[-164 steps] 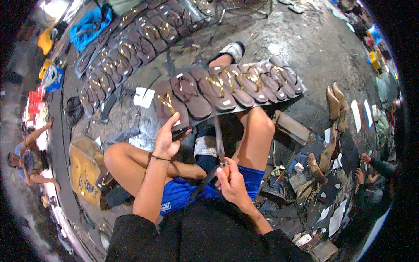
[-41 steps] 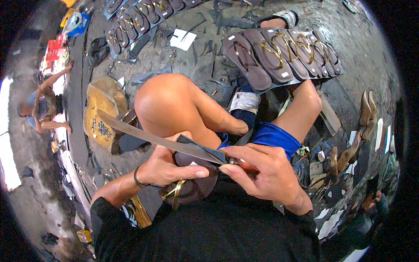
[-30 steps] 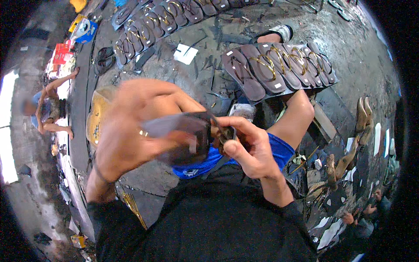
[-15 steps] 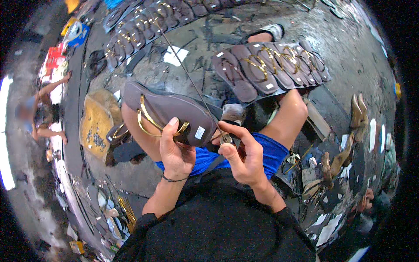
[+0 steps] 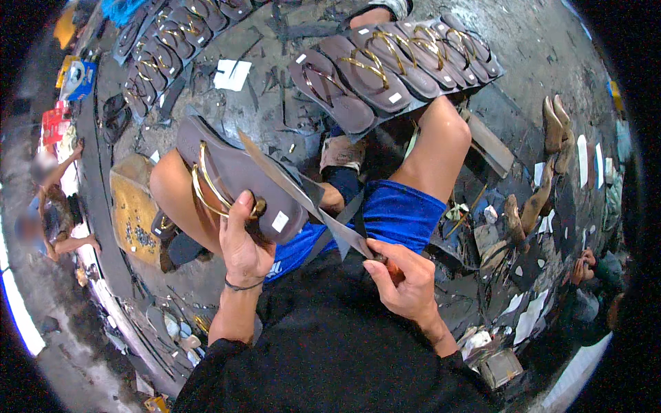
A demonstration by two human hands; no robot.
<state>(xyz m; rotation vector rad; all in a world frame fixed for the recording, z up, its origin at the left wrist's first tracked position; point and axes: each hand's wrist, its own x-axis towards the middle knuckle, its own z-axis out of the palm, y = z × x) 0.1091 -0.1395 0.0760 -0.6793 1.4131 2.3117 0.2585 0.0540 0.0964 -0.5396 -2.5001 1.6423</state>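
A dark brown flip-flop (image 5: 237, 165) with a gold strap and a small white sticker is tilted over my lap. My left hand (image 5: 242, 251) grips it near the heel, thumb on top by the strap. In my right hand (image 5: 406, 283) is a knife, its reddish-brown handle (image 5: 394, 270) between thumb and curled fingers. The long, pointed blade (image 5: 348, 234) runs up and left along the sole's right edge. I cannot tell whether it touches the sole. A thin dark scrap (image 5: 311, 189) shows beside the blade, partly hidden by it.
Finished-looking flip-flops (image 5: 372, 76) lie in a row ahead, with another row (image 5: 165, 51) at far left. A yellowish block (image 5: 134, 210) with small dark bits stands left of my knee. Scraps and white paper (image 5: 232, 75) litter the floor. Other people sit at both sides.
The knife has turned from edge-on to showing its broad side. My right hand has moved down and right; the flip-flop has shifted slightly left. The whole view has shifted as well.
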